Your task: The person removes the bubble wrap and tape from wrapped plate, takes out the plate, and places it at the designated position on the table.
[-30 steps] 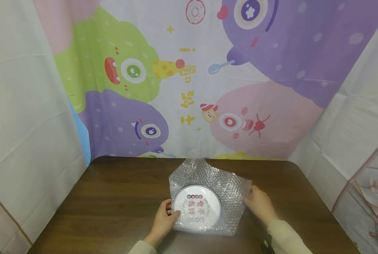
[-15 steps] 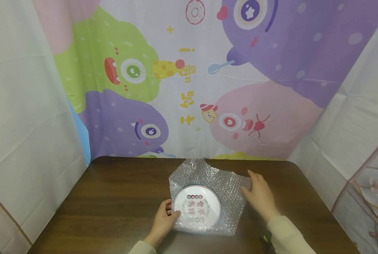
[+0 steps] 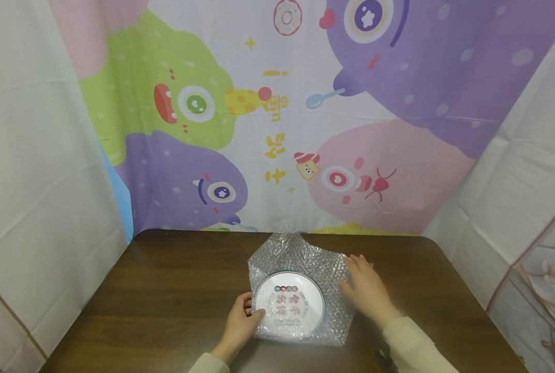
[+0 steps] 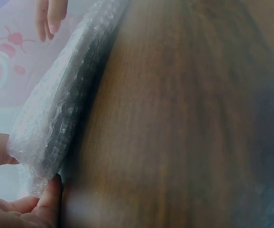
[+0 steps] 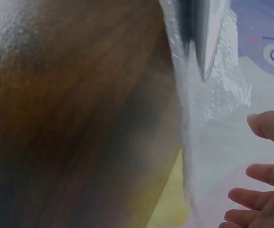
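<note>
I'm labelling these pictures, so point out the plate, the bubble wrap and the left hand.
Plate (image 3: 289,305): head view, on the middle of its printed face.
Bubble wrap (image 3: 302,256): head view, on its upper part.
Left hand (image 3: 240,321): head view, between thumb and wrist.

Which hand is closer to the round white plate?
Left. The left hand grips the bubble wrap at the left edge of the plate. The right hand is over the bubble wrap's right side, farther from the plate.
</note>
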{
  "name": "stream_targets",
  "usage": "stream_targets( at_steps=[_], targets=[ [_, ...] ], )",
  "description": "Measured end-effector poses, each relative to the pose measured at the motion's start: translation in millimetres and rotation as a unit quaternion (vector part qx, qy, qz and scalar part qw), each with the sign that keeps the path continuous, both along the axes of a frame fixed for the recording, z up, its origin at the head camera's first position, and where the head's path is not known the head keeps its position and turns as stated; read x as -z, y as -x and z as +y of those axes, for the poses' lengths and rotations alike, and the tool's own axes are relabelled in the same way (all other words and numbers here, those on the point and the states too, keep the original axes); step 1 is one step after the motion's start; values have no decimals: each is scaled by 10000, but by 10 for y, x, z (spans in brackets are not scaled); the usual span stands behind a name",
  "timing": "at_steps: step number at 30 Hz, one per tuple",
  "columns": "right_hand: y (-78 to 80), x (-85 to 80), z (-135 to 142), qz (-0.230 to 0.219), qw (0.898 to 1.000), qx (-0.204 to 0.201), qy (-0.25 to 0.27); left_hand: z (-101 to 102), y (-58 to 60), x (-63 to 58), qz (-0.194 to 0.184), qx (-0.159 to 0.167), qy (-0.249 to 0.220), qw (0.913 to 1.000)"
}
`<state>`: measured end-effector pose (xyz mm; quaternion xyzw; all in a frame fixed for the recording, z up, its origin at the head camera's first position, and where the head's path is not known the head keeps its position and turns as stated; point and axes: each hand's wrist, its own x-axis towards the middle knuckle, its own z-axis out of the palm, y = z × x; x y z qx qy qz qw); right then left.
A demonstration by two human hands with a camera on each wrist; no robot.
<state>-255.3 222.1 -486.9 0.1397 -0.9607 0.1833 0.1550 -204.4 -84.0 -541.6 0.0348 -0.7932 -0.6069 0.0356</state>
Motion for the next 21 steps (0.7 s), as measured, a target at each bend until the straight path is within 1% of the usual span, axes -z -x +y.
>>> stream_targets(
  at_steps=[4,10,13,17,21],
  targets=[
    [-16,77,-28,-219,9992,-218,-244,-2,0,-5,-2,34,-34,10000],
    [-30,158,-27,-1084,9928,-362,-369,-19,-2,-1,10,30,-27,10000],
    [-29,185,-16,-1379,9891,-362,-380,-23,-1,3,17,18,4,10000],
    [-30,212,0,-1616,9858,-309,-343,-20,1,2,15,48,-31,10000],
    [-25,245,17,-1729,9841,-304,-265,-15,2,-6,-3,69,-58,10000]
  ],
)
